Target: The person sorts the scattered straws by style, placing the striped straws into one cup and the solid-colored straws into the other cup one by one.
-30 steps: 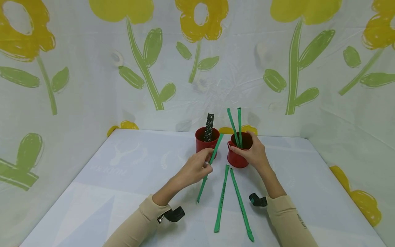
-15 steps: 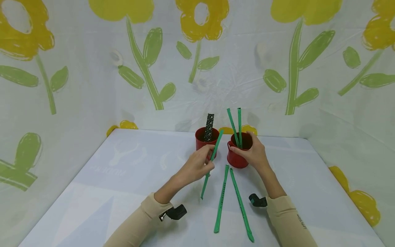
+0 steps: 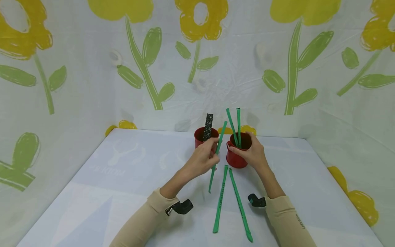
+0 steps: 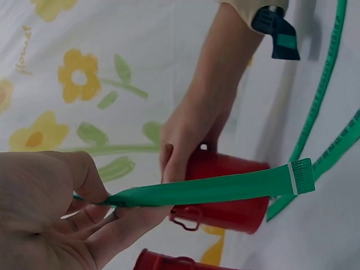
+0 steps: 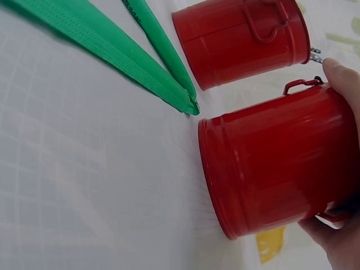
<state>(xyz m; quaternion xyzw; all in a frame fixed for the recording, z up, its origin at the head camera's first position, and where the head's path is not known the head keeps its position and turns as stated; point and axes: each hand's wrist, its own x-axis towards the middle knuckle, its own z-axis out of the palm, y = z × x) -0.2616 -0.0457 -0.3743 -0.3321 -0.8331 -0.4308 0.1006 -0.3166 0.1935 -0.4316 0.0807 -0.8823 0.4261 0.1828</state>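
Observation:
My left hand (image 3: 202,159) pinches a green wrapped straw (image 4: 225,188) between thumb and fingers, tilted with its upper end towards the right bucket. My right hand (image 3: 254,151) grips the rim of that small red bucket (image 3: 236,160), thumb at the near side and fingers around the far side. Two green wrapped straws (image 3: 238,123) stand in it, leaning apart. A second red bucket (image 3: 199,142) stands to the left, partly hidden behind my left hand, with a black dotted strip (image 3: 208,125) upright in it. In the right wrist view the held bucket (image 5: 281,163) fills the right side.
Two more green wrapped straws, a left one (image 3: 220,202) and a right one (image 3: 240,204), lie on the white table (image 3: 123,192) in front of the buckets. A flower-print curtain (image 3: 240,51) hangs behind and at both sides.
My left hand has moved right and away from me, carrying the straw up towards the right bucket. My right hand stays on the bucket's rim.

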